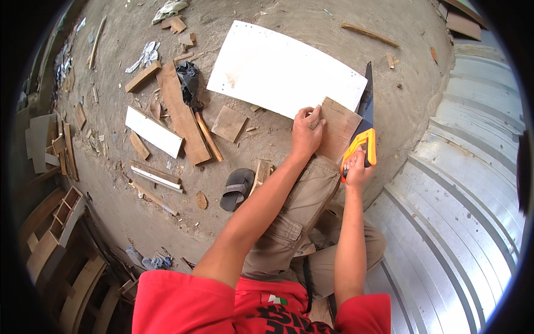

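Observation:
My right hand (pixel 357 166) is wrapped round the yellow-orange and black handle of a handsaw (pixel 366 136). The dark saw blade points away from me, along the right end of a long white board (pixel 283 69) lying on the ground. A brown wooden board (pixel 338 123) overlaps the white board's near right corner, close to the blade. My left hand (pixel 308 131), its fingers curled, grips the brown board's left edge. Whether the saw teeth are in the wood cannot be made out.
Left of me lie a brown plank (pixel 183 114), a hammer (pixel 207 135) with its head by black plastic, a small white board (pixel 154 132) and a square wood piece (pixel 229 124). A dark sandal (pixel 237 189) sits nearby. Corrugated metal sheeting (pixel 445 217) runs along my right.

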The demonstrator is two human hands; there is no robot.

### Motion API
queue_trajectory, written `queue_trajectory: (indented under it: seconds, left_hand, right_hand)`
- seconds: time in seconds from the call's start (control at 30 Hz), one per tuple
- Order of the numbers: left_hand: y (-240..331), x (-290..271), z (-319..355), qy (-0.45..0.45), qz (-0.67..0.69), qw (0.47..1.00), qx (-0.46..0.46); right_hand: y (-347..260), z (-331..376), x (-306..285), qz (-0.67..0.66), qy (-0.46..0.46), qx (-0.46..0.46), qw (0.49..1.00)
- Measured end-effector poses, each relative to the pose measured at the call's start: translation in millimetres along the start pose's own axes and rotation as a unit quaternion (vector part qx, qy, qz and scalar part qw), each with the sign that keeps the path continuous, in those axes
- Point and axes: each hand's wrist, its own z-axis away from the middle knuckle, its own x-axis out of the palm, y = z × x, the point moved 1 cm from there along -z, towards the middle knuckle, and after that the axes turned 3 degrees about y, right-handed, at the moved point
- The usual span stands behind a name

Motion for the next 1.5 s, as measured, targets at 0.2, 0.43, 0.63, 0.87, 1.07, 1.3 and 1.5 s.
queue_trajectory:
  seconds: [0.2, 0.43, 0.63, 0.87, 1.07, 1.3, 1.5]
  left_hand:
    - [-4.0, -0.8, -3.9, 0.016, -0.043, 0.995, 0.09]
    - [-16.2, -4.9, -6.9, 0.005, -0.008, 0.994, 0.106]
    - [-17.3, -5.3, -7.2, -0.024, -0.007, 0.996, 0.087]
    - [24.5, 27.1, -31.6, -0.044, -0.24, 0.927, 0.286]
    - [41.5, 86.9, -71.0, -0.214, -0.393, 0.795, 0.409]
    - [39.6, 96.0, -69.9, -0.236, -0.397, 0.809, 0.363]
    - [50.1, 105.9, -61.5, -0.235, -0.429, 0.803, 0.342]
  right_hand:
    - [-3.1, 1.9, 3.4, -0.004, -0.022, 0.0, 1.0]
    - [-3.8, 3.4, 3.0, 0.006, -0.035, 0.017, 0.999]
    - [-8.3, 0.3, -1.3, 0.001, -0.034, 0.039, 0.999]
    - [-35.7, 7.7, 1.8, 0.085, 0.019, 0.054, 0.995]
    - [-65.6, 96.0, -26.4, 0.154, 0.025, 0.026, 0.987]
    - [-113.4, 163.9, -45.0, 0.146, 0.045, 0.071, 0.986]
    - [-57.1, -0.4, -0.7, 0.147, 0.038, 0.032, 0.988]
